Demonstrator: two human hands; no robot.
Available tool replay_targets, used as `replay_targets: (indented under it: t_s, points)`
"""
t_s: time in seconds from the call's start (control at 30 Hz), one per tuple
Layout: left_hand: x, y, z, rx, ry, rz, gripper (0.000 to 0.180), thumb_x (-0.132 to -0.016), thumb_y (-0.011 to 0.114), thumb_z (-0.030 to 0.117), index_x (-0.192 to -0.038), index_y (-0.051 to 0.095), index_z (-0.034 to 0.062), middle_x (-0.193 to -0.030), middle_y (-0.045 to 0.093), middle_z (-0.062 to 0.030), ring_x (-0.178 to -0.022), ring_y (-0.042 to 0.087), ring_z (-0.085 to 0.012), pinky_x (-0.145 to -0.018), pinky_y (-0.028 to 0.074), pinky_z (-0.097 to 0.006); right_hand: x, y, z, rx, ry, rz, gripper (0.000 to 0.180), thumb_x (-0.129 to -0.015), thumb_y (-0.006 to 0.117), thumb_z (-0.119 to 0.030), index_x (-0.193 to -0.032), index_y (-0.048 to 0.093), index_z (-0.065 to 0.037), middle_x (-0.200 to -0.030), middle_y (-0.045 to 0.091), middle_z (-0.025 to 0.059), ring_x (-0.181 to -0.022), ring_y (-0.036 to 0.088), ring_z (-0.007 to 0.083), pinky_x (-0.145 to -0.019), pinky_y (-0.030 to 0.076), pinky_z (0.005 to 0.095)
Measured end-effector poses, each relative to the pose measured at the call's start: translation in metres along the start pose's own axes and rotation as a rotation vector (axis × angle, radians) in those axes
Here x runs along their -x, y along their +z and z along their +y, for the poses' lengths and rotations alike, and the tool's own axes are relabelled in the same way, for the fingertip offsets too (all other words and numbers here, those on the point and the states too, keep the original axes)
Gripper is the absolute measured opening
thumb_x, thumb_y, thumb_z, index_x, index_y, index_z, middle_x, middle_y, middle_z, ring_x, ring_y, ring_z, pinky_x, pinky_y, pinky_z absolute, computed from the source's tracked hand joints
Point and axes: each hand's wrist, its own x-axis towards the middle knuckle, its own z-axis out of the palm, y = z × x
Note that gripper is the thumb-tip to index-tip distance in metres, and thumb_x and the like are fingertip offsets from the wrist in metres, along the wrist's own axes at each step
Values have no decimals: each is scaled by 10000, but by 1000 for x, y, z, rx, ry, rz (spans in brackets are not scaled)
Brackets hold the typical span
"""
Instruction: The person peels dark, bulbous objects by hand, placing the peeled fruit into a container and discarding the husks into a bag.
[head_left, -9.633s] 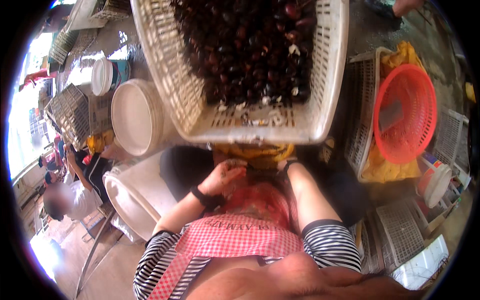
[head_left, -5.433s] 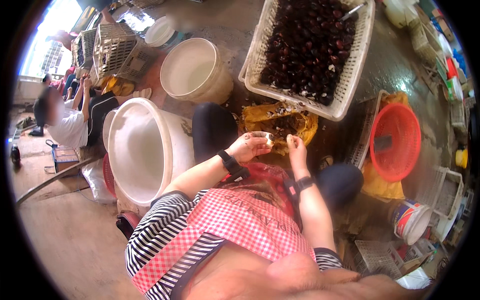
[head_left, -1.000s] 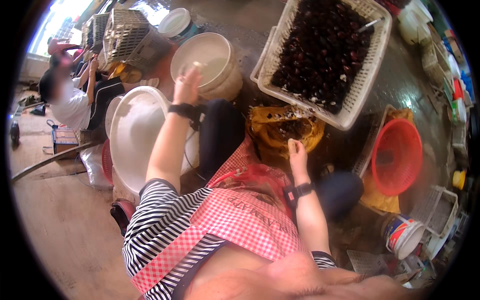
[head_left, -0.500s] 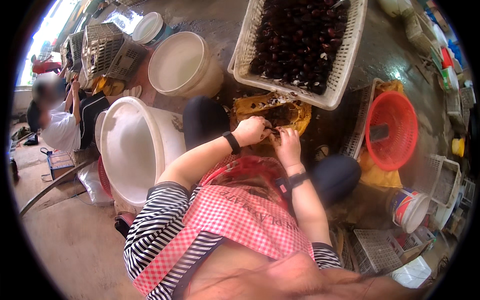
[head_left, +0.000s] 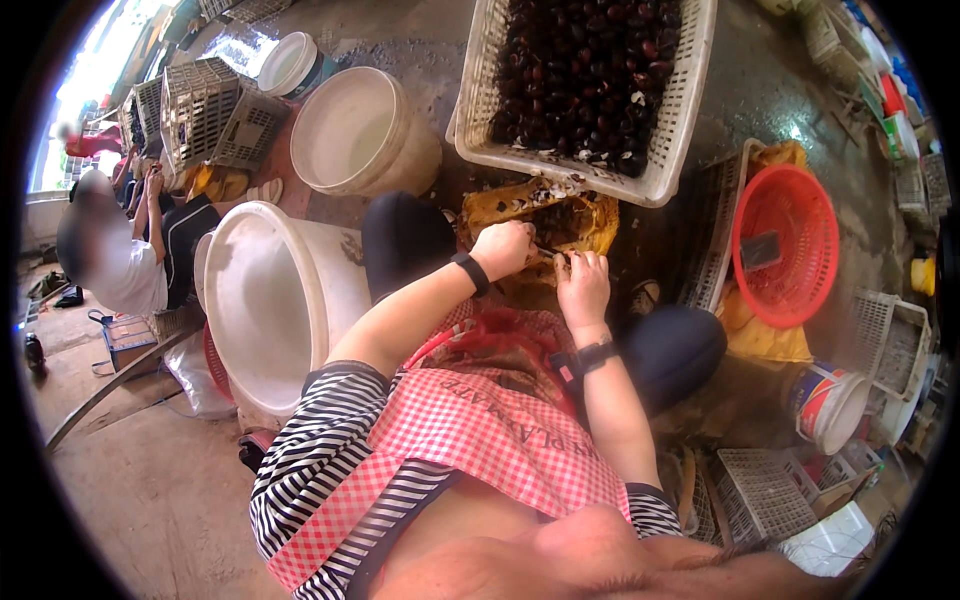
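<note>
My left hand (head_left: 503,249) and my right hand (head_left: 583,287) are close together over my lap, fingers closed in a pinch. A short, thin, pale thing shows in the small gap between them, too small to name. Dark bits lie at my right fingertips; what each hand grips is mostly hidden. Just beyond the hands, a yellow container (head_left: 600,220) with a rough edge has dark scraps on and in it. Farther ahead stands a white slatted crate (head_left: 560,172) filled with dark reddish-brown, oval nut-like pieces (head_left: 585,85) and a few white flakes.
A big white tub (head_left: 262,310) and a round bucket (head_left: 350,130) stand left. On the right are a red plastic basket (head_left: 785,245), a paint bucket (head_left: 830,410) and grey crates (head_left: 760,495). Another person (head_left: 135,255) sits at the far left.
My hands have drawn slightly apart, the left moving up and back a little. The pale thing now shows between them. The whole view has shifted a little.
</note>
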Motion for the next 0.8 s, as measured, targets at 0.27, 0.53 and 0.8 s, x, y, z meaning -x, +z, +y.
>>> replay_targets:
  t_s: [0.27,0.53,0.8]
  points:
    - [-10,-4,-45,334,-165,-139,212,-894,645,139,-1084,692,57,-1040,703,-92,-919,671,-234,-802,536,-313,-3,9,25,-756,598,-98,309,-954,640,-282,-1023,679,16,-854,694,150,-740,623,210,-702,481,329]
    - [8,-26,5,1009,-286,-81,211,-970,613,126,-1118,638,-22,-911,693,-52,-774,644,-93,-670,546,-246,6,28,13,-979,646,-297,381,-961,646,-301,-1117,654,46,-986,697,84,-872,587,127,-795,470,279]
    - [13,-21,-3,1027,-177,-44,207,-974,595,171,-999,641,-30,-836,670,-54,-726,632,-107,-657,522,-245,-2,10,1,-1004,622,-343,394,-950,666,-297,-1154,652,39,-1041,689,71,-953,588,115,-854,462,265]
